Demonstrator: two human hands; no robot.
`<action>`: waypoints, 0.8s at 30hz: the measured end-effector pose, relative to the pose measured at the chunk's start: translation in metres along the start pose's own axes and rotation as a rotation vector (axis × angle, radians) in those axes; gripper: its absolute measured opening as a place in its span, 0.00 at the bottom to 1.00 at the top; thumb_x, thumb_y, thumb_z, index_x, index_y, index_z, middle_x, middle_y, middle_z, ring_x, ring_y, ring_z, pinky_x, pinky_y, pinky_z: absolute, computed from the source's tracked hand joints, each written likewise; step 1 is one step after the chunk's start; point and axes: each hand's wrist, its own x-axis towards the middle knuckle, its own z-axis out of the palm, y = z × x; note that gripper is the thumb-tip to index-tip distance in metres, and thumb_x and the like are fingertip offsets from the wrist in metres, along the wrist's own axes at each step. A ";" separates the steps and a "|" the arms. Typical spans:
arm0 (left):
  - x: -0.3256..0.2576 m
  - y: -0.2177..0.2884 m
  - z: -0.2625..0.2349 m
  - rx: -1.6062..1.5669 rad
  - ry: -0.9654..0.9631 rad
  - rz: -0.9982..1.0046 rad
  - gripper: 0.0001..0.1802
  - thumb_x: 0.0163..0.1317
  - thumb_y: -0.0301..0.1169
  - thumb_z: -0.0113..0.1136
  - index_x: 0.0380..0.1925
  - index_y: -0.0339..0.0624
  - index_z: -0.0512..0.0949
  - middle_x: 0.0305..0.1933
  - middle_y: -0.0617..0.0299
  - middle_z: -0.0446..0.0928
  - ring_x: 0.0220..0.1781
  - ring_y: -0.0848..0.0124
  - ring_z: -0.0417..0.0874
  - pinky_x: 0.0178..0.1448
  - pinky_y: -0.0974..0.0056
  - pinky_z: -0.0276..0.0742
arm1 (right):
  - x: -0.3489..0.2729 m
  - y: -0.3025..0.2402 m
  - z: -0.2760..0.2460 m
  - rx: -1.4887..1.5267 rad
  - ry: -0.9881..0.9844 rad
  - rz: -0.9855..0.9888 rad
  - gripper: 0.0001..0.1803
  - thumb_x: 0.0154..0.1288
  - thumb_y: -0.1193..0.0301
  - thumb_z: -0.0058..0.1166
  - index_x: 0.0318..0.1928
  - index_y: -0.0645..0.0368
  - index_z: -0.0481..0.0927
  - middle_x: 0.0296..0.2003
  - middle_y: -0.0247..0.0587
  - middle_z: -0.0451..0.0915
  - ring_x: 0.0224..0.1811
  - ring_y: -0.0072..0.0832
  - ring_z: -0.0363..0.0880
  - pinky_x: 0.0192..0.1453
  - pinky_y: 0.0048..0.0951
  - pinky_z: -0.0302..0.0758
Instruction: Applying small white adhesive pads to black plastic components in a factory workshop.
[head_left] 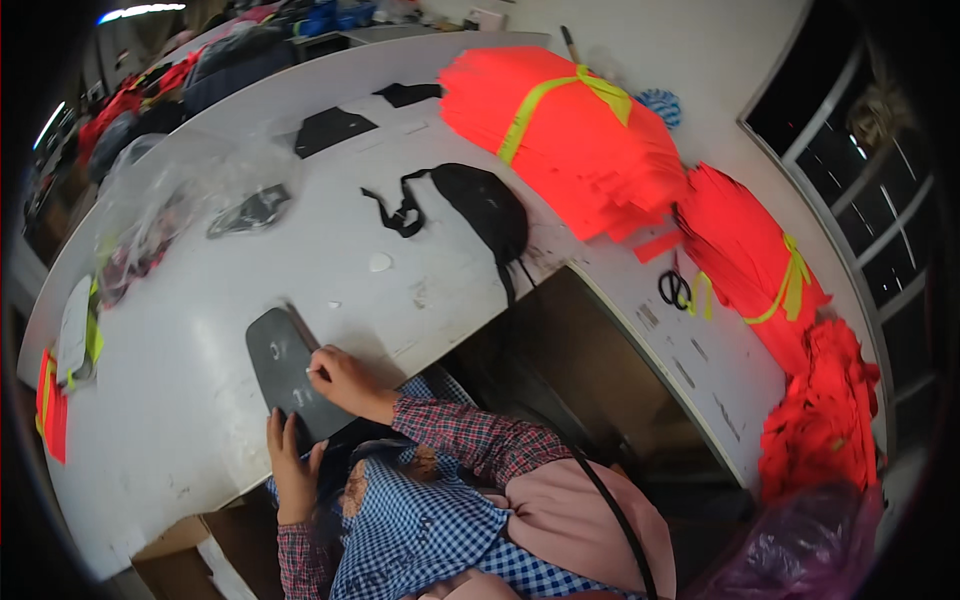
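Observation:
A dark grey flat panel (272, 352) with a rounded far end lies on the white table near its front edge. Two small pale marks show on its face. My left hand (294, 470) rests at the panel's near left edge, fingers stretched and apart, the tips touching it. Over the panel's right side, my right hand (350, 382) is closed in a pinch. A tiny whitish tip shows at its fingers, too small to name. Beyond the panel lie a flat whitish piece (381, 262) and a black pouch with straps (482, 205).
Large orange fabric bundles (560, 130) tied with yellow strips line the right side. Black-handled scissors (674, 288) lie beside them. A clear plastic bag (175, 190) is at the left. Black cut pieces (332, 130) lie at the far side. An opening (590, 350) cuts into the table at right.

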 end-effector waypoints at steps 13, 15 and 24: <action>0.002 0.002 -0.005 0.046 -0.058 -0.012 0.34 0.58 0.26 0.68 0.65 0.36 0.68 0.76 0.45 0.57 0.77 0.47 0.58 0.77 0.51 0.57 | -0.006 0.006 -0.001 0.077 -0.005 0.013 0.08 0.60 0.77 0.57 0.34 0.63 0.70 0.32 0.49 0.75 0.35 0.46 0.77 0.40 0.41 0.74; 0.002 0.000 -0.006 0.045 -0.056 -0.008 0.34 0.58 0.26 0.68 0.65 0.37 0.68 0.76 0.45 0.58 0.77 0.47 0.58 0.78 0.51 0.57 | -0.006 0.010 0.001 0.068 0.001 -0.016 0.08 0.61 0.77 0.58 0.37 0.63 0.72 0.33 0.47 0.76 0.32 0.40 0.79 0.38 0.36 0.76; 0.006 0.003 -0.002 0.041 -0.059 -0.001 0.34 0.59 0.26 0.67 0.66 0.38 0.67 0.75 0.46 0.58 0.77 0.47 0.57 0.78 0.50 0.56 | -0.004 0.015 -0.004 0.105 0.008 -0.015 0.08 0.60 0.79 0.58 0.37 0.64 0.71 0.33 0.46 0.76 0.30 0.37 0.79 0.37 0.34 0.76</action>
